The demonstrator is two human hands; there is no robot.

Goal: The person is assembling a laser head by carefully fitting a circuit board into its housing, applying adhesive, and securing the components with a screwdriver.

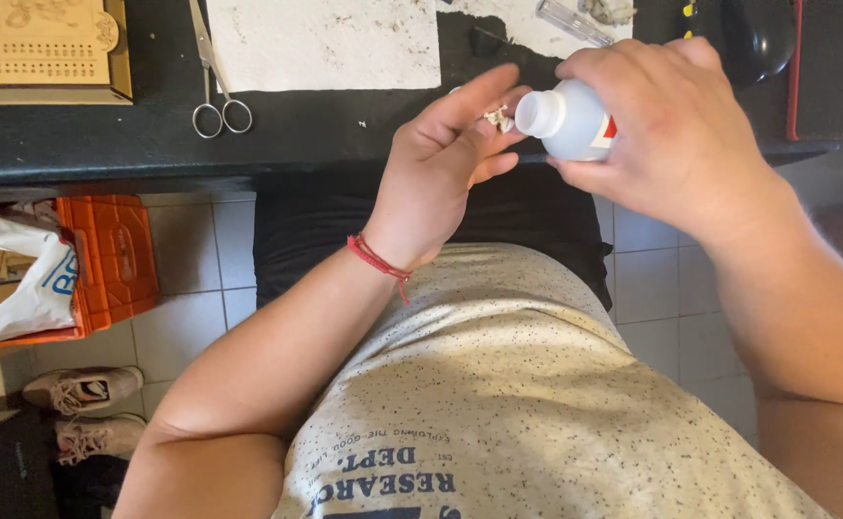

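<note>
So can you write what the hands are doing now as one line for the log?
right hand: holds white bottle, tilted, cap off | left hand: pinches small pale bit at bottle mouth | scissors: on dark table

— What is the person wearing?

— A speckled, cream-coloured T-shirt [527, 384], flecked all over with small dark dots, with dark blue block lettering printed across the chest.

— Sleeves?

— None show over the forearms; both arms are bare from above the elbow down.

— Anything on the wrists?

— A thin red string bracelet [375, 258] circles the left wrist, with a short loose end hanging off it. The right wrist carries nothing.

— Rings?

— None visible on the fingers.
</note>
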